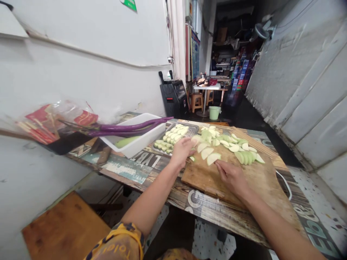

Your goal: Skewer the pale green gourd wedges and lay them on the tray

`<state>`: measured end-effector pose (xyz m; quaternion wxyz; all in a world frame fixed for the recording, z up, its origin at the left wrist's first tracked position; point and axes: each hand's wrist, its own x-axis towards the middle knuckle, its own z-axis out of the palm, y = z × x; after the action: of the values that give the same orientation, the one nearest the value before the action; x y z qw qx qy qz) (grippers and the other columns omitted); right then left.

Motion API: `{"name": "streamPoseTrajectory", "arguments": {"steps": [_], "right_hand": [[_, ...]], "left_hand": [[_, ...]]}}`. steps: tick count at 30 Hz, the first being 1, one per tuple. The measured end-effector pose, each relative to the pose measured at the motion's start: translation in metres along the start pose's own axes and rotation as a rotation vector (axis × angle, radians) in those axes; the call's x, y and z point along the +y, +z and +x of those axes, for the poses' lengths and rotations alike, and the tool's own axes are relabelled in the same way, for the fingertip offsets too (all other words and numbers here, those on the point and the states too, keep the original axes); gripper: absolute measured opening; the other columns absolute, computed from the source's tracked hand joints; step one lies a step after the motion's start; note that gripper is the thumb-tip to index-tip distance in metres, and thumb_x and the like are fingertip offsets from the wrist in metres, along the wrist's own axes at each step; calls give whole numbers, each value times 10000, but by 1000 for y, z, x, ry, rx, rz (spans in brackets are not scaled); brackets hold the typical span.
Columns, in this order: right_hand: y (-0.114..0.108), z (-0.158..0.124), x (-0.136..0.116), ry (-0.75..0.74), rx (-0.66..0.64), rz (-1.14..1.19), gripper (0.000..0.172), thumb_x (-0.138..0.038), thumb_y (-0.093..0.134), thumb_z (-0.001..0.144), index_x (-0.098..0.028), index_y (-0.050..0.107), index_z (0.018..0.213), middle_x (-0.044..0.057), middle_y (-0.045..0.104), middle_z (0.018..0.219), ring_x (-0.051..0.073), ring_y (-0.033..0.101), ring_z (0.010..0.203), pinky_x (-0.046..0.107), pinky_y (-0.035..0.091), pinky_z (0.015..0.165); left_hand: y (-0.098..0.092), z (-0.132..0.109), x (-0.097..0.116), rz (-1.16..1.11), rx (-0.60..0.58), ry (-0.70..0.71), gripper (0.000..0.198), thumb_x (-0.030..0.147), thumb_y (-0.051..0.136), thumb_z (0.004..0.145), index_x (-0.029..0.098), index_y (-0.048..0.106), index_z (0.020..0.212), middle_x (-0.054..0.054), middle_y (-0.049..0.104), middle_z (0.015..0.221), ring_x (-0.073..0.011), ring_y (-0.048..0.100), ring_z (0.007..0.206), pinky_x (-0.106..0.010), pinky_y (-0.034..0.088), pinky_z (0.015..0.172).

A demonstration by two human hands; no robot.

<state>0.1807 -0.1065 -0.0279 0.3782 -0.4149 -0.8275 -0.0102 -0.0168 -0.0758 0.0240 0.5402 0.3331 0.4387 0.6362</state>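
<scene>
On the printed tabletop [162,185], viewed remotely, I read "LY", followed by less certain characters, toward the left; a large pale "G" at the near edge; and "Eb" at the right corner. On the yellow patterned sleeve [118,246] I make out "olal", its first character uncertain. The green wall sign [130,4] and blue board [195,54] bear marks too small for me to read

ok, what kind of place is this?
Probably a small eatery's prep area: pale green vegetable slices on a brown wooden cutting board, long purple eggplants, and tan plastic stools at a white-topped table behind.
</scene>
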Motion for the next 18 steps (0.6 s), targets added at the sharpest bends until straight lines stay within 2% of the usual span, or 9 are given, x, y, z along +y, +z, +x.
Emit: {"name": "streamPoseTrajectory", "arguments": {"steps": [2,7,12,15,18], "right_hand": [[1,-1,2,-54,61,-90,230,-230,423,866,-180,648,879,59,679,772,143,598,626,235,395,550],[1,-2,5,-101,169,-239,248,-221,451,860,-187,619,1040,49,672,705,139,590,589,241,393,527],[3,-4,5,-124,145,-224,249,-223,463,856,-208,622,1046,54,685,746,156,614,640,258,445,592],[5,-5,6,-117,159,-176,260,-215,469,851,-211,613,1067,59,690,800,162,630,678,262,467,620],[7,-6,7,-90,142,-144,260,-228,457,854,-212,620,1056,65,689,814,177,637,702,275,480,628]], "left_hand": [[-2,-6,3,9,37,65,366,271,726,610,138,598,926,-69,660,820,-159,629,755,-327,514,724],[-7,-17,8,-181,-190,68,276,321,635,714,124,629,907,-104,652,970,-201,615,922,-348,467,847],[-5,-27,12,-218,-223,32,296,234,636,718,162,614,1005,-86,647,1028,-186,610,952,-310,455,859],[0,-30,12,-210,-256,22,271,205,630,720,154,615,985,-92,652,1015,-188,612,950,-302,462,844],[3,-31,10,-237,-220,26,223,192,633,713,141,618,930,-96,666,968,-190,622,929,-316,462,850]]}}
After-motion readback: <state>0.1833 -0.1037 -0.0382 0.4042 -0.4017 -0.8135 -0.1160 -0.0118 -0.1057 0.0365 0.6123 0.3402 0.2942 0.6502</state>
